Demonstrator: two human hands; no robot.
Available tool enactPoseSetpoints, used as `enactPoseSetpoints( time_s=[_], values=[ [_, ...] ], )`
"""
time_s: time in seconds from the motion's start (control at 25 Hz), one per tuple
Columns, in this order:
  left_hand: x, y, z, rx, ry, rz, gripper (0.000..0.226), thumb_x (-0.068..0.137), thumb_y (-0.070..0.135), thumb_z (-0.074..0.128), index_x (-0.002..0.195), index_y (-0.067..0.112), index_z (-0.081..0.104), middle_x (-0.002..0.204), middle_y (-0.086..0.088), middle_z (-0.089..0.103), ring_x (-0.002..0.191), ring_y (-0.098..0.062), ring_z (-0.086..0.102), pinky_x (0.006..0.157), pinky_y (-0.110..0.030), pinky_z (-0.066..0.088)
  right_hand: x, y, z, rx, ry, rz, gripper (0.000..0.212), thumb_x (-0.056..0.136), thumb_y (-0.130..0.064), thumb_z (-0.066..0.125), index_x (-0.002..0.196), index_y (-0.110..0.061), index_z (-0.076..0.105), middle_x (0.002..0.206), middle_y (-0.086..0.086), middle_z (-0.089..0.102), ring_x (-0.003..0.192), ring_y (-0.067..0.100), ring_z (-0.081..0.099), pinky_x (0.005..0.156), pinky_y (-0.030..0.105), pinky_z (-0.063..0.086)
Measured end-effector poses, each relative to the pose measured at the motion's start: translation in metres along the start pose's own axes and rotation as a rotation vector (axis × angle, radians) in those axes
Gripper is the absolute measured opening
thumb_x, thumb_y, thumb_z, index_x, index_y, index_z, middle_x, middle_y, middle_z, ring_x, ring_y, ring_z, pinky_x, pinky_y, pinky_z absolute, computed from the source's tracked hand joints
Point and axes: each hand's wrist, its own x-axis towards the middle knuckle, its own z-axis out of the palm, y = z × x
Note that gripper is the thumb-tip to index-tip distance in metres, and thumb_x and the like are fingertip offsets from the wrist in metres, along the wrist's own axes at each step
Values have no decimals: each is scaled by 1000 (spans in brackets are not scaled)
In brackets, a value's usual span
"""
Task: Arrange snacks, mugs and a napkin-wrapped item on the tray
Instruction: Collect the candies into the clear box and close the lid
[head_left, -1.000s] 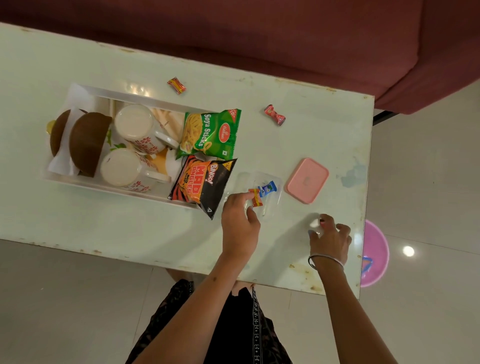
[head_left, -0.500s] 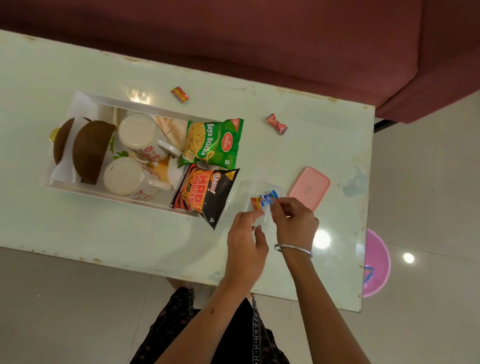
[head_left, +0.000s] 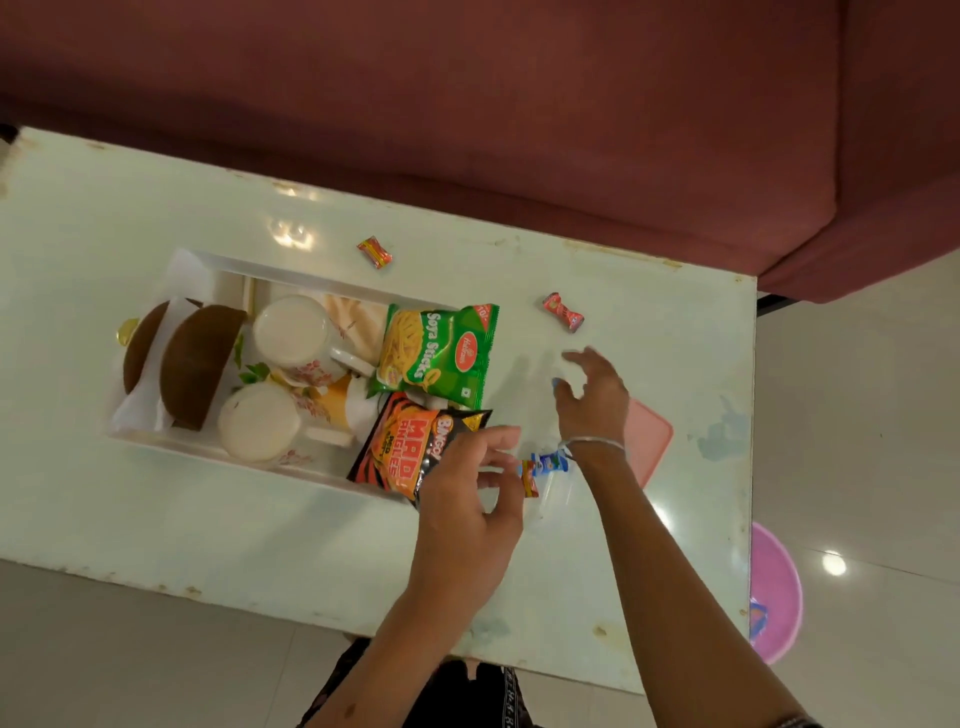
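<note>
My tray (head_left: 208, 451) holds the napkin-wrapped brown item (head_left: 195, 358), two mugs (head_left: 291, 332), then the green (head_left: 439, 353) and orange snack packets (head_left: 410, 447). My left hand (head_left: 467, 514) hangs loosely curled, seemingly empty, beside small sweets (head_left: 540, 467); my right hand (head_left: 595, 395) spreads open above the table (head_left: 156, 519).

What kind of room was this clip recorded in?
Most likely a home living room: a low pale table stands right against a maroon sofa on a glossy tiled floor, with a serving tray of mugs and snack packets.
</note>
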Motion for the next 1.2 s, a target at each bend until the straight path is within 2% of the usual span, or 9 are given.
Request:
enactPoseSetpoints(
  time_s=[0.12, 0.24, 0.36, 0.44, 0.6, 0.72, 0.8, 1.04, 1.2],
  values=[
    [39, 8, -13, 16, 34, 81, 25, 84, 0, 57, 106, 11, 61, 100, 2, 66, 82, -6, 63, 66, -12, 51, 44, -10, 8, -272, -177, -97, 64, 85, -7, 62, 141, -25, 36, 158, 9, 8, 139, 35, 23, 111, 42, 30],
    [81, 7, -30, 107, 64, 129, 23, 84, 5, 58, 105, 13, 60, 99, 1, 65, 77, -8, 62, 62, -14, 52, 75, -12, 17, -443, -303, -154, 65, 86, -12, 62, 142, -27, 32, 159, 6, -1, 142, 36, 13, 113, 47, 29],
    [135, -3, -49, 221, 127, 131, 25, 85, 10, 59, 110, 13, 59, 102, 2, 63, 75, -2, 59, 63, -5, 47, 84, -6, 24, -594, -396, -229, 60, 86, -20, 63, 140, -21, 37, 157, 5, 9, 142, 33, 16, 112, 47, 32],
    [179, -13, -59, 363, 136, 118, 27, 86, 10, 57, 113, 9, 58, 108, -6, 63, 81, -9, 61, 71, -12, 47, 80, -1, 26, -591, -366, -229, 55, 86, -15, 62, 137, -17, 42, 151, 7, 27, 136, 32, 27, 107, 45, 38],
    [255, -40, -68, 855, -114, 57, 44, 85, -4, 50, 128, 3, 48, 124, -18, 53, 113, -31, 52, 95, -35, 45, 62, -1, 35, -583, -231, -203, 45, 88, -2, 54, 130, -16, 52, 139, 7, 48, 120, 30, 46, 94, 39, 47],
    [280, -60, -75, 1197, -329, 61, 43, 81, -12, 50, 122, -1, 48, 124, -20, 49, 115, -35, 49, 93, -42, 47, 48, -2, 45, -592, -190, -189, 49, 84, 2, 57, 129, -16, 53, 138, 5, 49, 117, 29, 50, 93, 36, 49],
    [287, -72, -81, 1284, -387, 30, 40, 80, -11, 53, 118, -2, 50, 122, -20, 51, 115, -34, 51, 95, -40, 46, 44, 1, 48, -587, -187, -202, 52, 83, 2, 58, 131, -15, 50, 142, 6, 45, 121, 29, 48, 97, 36, 46],
    [290, -76, -82, 1237, -320, -1, 25, 80, -10, 54, 104, -6, 58, 109, -23, 61, 100, -35, 60, 86, -37, 50, 48, 6, 49, -592, -140, -214, 42, 91, -5, 49, 130, -20, 52, 144, 2, 47, 121, 27, 53, 99, 36, 45],
    [279, -58, -69, 793, -36, -1, 23, 84, -2, 56, 105, -5, 65, 109, -22, 65, 101, -32, 61, 93, -34, 48, 51, 10, 46, -579, -109, -238, 38, 94, -9, 44, 128, -23, 55, 138, -1, 54, 108, 28, 63, 89, 33, 49]
  ],
)
